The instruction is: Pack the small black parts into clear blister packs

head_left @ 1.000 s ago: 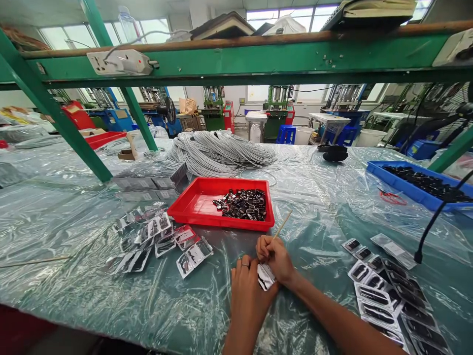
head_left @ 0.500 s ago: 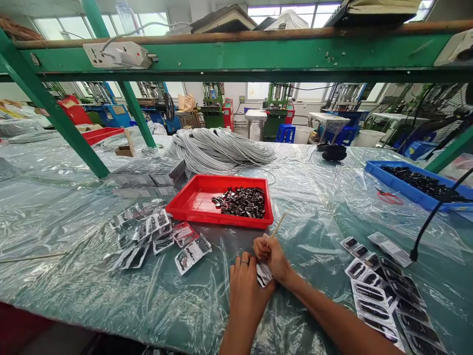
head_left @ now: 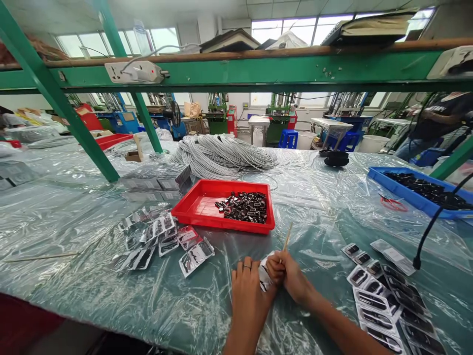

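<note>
My right hand [head_left: 284, 270] is closed around a thin wooden stick [head_left: 288, 235], its upper end slanting up past the fist. The stick's lower end is hidden. Under the fist lies a small white-and-black plastic packet [head_left: 263, 276], partly covered by both hands. My left hand [head_left: 248, 282], with a ring on one finger, holds this packet against the table from the left, its thumb along the near edge. To the left lie a similar packet [head_left: 197, 256] and a heap of filled packets [head_left: 148, 236]. Black parts [head_left: 246, 207] sit in the red tray [head_left: 199, 203] beyond my hands.
Rows of packets [head_left: 373, 301] lie at right, near a black cable end [head_left: 417, 261]. A blue tray [head_left: 384, 178] of black parts stands farther right. Behind the red tray are stacked boxes [head_left: 157, 185] and coiled grey cable [head_left: 221, 155]. A green shelf beam [head_left: 236, 71] crosses above.
My right hand has shifted slightly right over the packet with the stick, which stands steeper. More of the packet's far end shows. The view has tilted up, and a person appears at far right.
</note>
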